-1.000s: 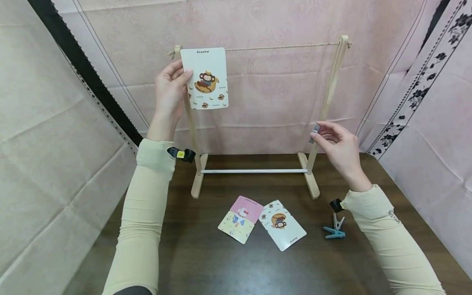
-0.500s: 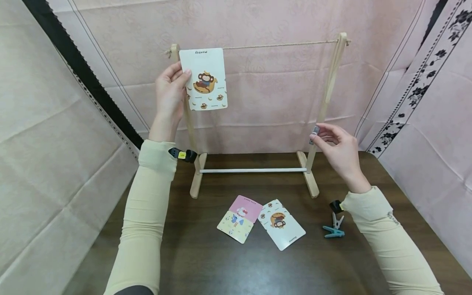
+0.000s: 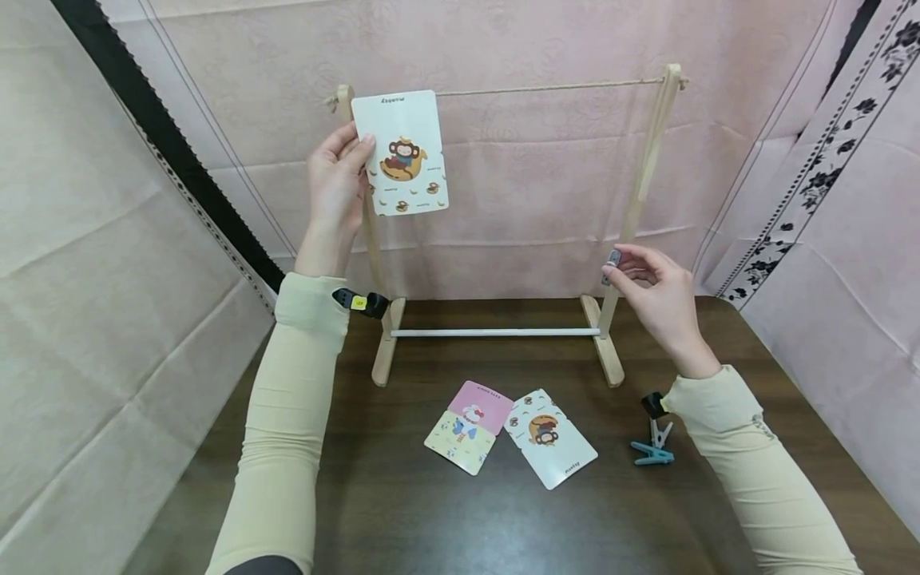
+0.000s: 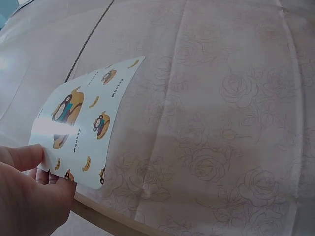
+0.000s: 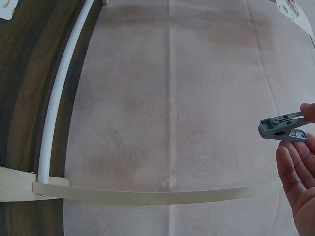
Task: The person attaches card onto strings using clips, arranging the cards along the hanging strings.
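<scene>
My left hand (image 3: 336, 180) pinches a white card (image 3: 391, 120) with a monkey picture by its left edge. The card is upright at the top of the stand's left post, its upper edge about level with the string (image 3: 546, 88). In the left wrist view the thumb lies on the front of the card (image 4: 81, 125) and fingers curl behind it. My right hand (image 3: 656, 291) pinches a small grey clothespin (image 5: 283, 127) between thumb and fingers, in front of the right post (image 3: 647, 176). The right wrist view shows the clothespin's jaws pointing away from the hand, with nothing between them.
On the dark wooden table (image 3: 388, 503) lie a pink and yellow card (image 3: 470, 423) and another monkey card (image 3: 549, 439), corners meeting. Two clothespins, one blue (image 3: 652, 454) and one grey (image 3: 660, 434), lie by the right sleeve. A white rod (image 3: 496, 333) joins the stand's feet. Pale cloth hangs behind.
Both hands keep their holds. The card has tilted slightly, and the right hand with the clothespin has dropped a touch; the view itself shifts a little.
</scene>
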The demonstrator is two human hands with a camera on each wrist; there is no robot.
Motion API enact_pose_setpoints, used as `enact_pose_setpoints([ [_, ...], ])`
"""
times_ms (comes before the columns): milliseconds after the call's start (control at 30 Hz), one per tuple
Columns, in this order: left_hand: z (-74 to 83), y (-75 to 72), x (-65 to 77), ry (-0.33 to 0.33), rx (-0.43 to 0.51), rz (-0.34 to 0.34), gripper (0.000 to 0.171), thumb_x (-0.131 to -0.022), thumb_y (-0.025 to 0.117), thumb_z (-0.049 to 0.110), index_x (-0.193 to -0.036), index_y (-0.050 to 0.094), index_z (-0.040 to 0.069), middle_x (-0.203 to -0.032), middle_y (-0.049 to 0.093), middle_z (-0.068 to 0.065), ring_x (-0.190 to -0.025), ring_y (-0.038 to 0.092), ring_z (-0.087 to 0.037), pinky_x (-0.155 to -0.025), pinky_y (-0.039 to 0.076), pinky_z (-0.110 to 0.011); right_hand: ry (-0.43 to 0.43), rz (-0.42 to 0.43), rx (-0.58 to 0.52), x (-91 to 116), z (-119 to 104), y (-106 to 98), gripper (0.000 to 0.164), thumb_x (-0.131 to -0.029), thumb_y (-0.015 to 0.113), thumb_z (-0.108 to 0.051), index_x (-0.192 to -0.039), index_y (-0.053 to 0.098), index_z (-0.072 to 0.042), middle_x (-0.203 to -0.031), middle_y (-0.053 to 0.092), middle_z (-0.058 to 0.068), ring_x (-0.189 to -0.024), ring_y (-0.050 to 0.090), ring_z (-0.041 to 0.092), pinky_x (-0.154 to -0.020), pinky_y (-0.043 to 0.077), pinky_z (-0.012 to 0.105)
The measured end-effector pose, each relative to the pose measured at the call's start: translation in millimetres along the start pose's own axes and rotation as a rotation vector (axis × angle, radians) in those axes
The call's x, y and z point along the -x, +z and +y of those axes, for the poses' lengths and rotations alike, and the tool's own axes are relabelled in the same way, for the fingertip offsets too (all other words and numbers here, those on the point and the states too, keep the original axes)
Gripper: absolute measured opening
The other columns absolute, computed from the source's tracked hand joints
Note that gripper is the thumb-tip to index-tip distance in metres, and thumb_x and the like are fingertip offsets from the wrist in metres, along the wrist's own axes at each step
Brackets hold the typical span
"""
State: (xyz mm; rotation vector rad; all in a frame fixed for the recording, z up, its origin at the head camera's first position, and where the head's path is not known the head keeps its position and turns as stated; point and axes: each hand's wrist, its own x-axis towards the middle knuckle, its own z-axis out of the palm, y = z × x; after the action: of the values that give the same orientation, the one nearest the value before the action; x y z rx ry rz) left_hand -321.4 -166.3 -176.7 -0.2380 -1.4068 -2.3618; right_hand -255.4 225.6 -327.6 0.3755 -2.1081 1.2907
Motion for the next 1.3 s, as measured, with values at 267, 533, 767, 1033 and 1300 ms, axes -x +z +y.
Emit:
enact_pose_setpoints([
  [267, 0.7, -0.2, 0.6, -0.009, -0.022, 0.011, 0.027, -0.095, 0.065, -0.002, -0.123, 0.066, -0.002, -0.112, 0.069, -0.014, -0.097, 0.067, -0.022, -0.086, 0.054, -0.028, 0.002, -0.01, 0.026, -1, -2, 2, 0.037, -0.088, 0.08, -0.015, -0.123, 0.07, -0.005, -0.103, 0.07, 0.011, -0.086, 0.062, 0.0, -0.08, 0.048, 0.011],
  [533, 1.4, 1.2, 0.7, -0.013, -0.013, 0.009, 0.029, -0.096, 0.065, -0.002, -0.125, 0.066, -0.002, -0.116, 0.068, -0.015, -0.1, 0.067, -0.023, -0.091, 0.053, -0.03, -0.035, -0.017, 0.03, -9, -6, 2, 0.035, -0.089, 0.079, -0.013, -0.121, 0.071, -0.004, -0.101, 0.07, 0.012, -0.085, 0.063, -0.002, -0.079, 0.049, 0.011],
  [767, 1.5, 1.1, 1.0, -0.019, -0.011, 0.009, 0.029, -0.096, 0.064, -0.002, -0.125, 0.066, -0.002, -0.117, 0.068, -0.015, -0.099, 0.067, -0.022, -0.089, 0.054, -0.03, -0.069, -0.032, 0.049, -25, -14, 1, 0.033, -0.09, 0.077, -0.013, -0.121, 0.071, -0.001, -0.101, 0.069, 0.012, -0.085, 0.062, -0.001, -0.08, 0.048, 0.012],
  [1033, 1.6, 0.1, 2.6, -0.029, -0.015, 0.011, 0.03, -0.096, 0.064, -0.001, -0.126, 0.065, 0.0, -0.119, 0.068, -0.015, -0.1, 0.067, -0.022, -0.087, 0.054, -0.027, -0.14, -0.012, 0.053, -42, -27, -2, 0.032, -0.089, 0.077, -0.007, -0.12, 0.07, 0.001, -0.099, 0.069, 0.011, -0.084, 0.061, -0.003, -0.08, 0.049, 0.012],
  [1300, 1.9, 1.5, 1.2, -0.033, -0.006, 0.015, 0.03, -0.096, 0.064, -0.002, -0.127, 0.066, 0.0, -0.119, 0.068, -0.015, -0.101, 0.066, -0.022, -0.087, 0.054, -0.027, -0.161, 0.023, 0.054, -60, -42, -8, 0.033, -0.09, 0.076, -0.01, -0.121, 0.07, 0.001, -0.099, 0.067, 0.002, -0.086, 0.062, -0.003, -0.081, 0.049, 0.012],
])
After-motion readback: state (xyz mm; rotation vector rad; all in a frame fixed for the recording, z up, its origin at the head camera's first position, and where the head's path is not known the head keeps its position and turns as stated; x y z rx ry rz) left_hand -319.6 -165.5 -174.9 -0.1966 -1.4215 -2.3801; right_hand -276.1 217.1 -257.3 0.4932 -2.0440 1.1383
